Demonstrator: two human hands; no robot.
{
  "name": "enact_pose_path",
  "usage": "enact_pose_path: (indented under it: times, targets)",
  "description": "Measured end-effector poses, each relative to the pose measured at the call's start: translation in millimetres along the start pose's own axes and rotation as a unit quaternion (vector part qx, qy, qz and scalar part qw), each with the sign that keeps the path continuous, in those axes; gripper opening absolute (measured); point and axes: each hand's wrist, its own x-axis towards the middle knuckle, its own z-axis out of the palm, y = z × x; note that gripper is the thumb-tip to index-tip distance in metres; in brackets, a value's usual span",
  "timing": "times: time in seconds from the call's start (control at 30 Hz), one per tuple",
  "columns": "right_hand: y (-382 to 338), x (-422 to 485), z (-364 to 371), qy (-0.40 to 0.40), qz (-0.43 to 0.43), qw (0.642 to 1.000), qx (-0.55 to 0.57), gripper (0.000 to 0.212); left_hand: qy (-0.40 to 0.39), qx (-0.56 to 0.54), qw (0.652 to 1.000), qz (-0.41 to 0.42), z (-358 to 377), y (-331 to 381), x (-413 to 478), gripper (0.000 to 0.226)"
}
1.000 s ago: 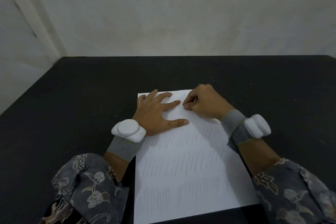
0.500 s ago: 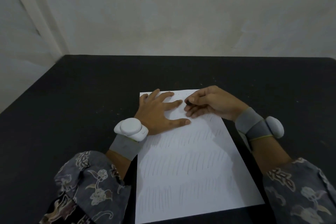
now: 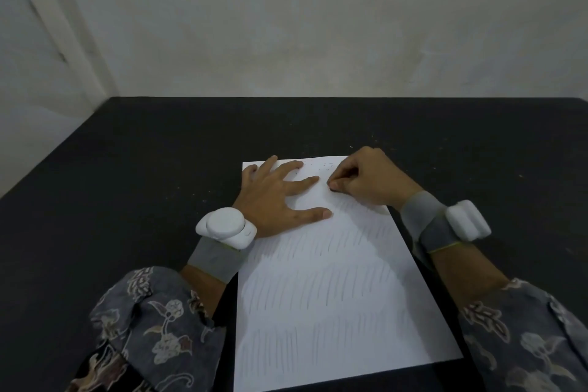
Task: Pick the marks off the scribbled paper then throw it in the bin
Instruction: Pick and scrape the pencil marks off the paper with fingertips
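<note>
A white sheet of paper lies on the black table, covered with rows of faint pencil strokes. My left hand rests flat on its upper left part, fingers spread and straight, pressing it down. My right hand sits at the sheet's upper right with its fingers curled. Its fingertips pinch a small dark piece, perhaps an eraser, against the paper. The top strip of the sheet between my hands looks paler, with only a few tiny marks. No bin is in view.
The black table runs back to a white wall and ends at an edge on the left. White devices on grey bands sit on both wrists.
My right hand stretched its fingers out over the paper half a second ago, then curled back into a pinch at the top right. My left hand stayed flat in place.
</note>
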Motion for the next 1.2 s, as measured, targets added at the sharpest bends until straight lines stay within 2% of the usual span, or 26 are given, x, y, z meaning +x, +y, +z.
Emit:
enact_pose_path:
  times: [0.13,0.2,0.27,0.33,0.53,0.7,0.77,0.9,0.93,0.97,1.07,1.1,1.2]
  targets:
    - [4.3,6.0,6.7,0.128,0.011,0.991,-0.019,0.015,0.002,0.001,1.000,-0.001,-0.4,0.0,-0.4,0.087]
    - [1.1,3.5,6.6,0.108,0.006,0.994,-0.026,0.017,0.004,-0.002,1.000,-0.002,-0.3,-0.2,-0.8,0.087]
    - [-4.3,-0.6,4.1,0.029,-0.013,0.999,-0.030,0.018,0.009,-0.006,1.000,-0.002,0.2,-1.1,-0.3,0.086]
    - [-5.2,-2.6,0.1,-0.006,-0.024,0.999,-0.028,0.018,0.013,-0.009,1.000,0.000,0.2,-0.3,-0.6,0.086]
    - [-2.4,5.1,6.0,0.109,-0.007,0.994,-0.032,0.015,0.006,-0.010,1.000,-0.002,-0.6,-0.9,-0.8,0.087]
    - [-2.9,-3.7,-1.0,-0.024,-0.002,0.999,-0.022,0.018,0.011,-0.009,1.000,0.001,2.6,-1.2,0.3,0.087]
    - [-1.5,-1.1,-0.8,0.004,0.008,1.000,-0.020,0.017,0.012,-0.005,1.000,0.000,2.4,-1.6,0.9,0.087]
    - [1.2,9.1,9.2,0.122,0.030,0.991,-0.040,0.015,0.004,-0.003,1.000,-0.004,-0.3,-0.7,0.2,0.088]
    - [1.0,9.3,9.7,0.129,0.029,0.990,-0.040,0.015,0.005,-0.003,1.000,-0.004,-0.4,-0.7,0.3,0.088]
    - [1.2,6.1,9.1,0.114,0.023,0.993,-0.037,0.014,0.006,-0.003,1.000,-0.003,0.8,0.2,0.0,0.088]
    - [-4.9,-2.7,3.2,0.002,-0.004,1.000,-0.023,0.016,0.005,-0.002,1.000,-0.002,2.0,-1.6,1.3,0.088]
    - [-4.9,-4.2,1.5,-0.009,-0.004,1.000,-0.024,0.017,0.004,-0.002,1.000,-0.001,3.0,-1.5,2.0,0.088]
    - [-1.7,4.5,2.9,0.053,0.012,0.998,-0.035,0.017,-0.001,-0.001,1.000,0.001,1.2,-2.7,1.8,0.089]
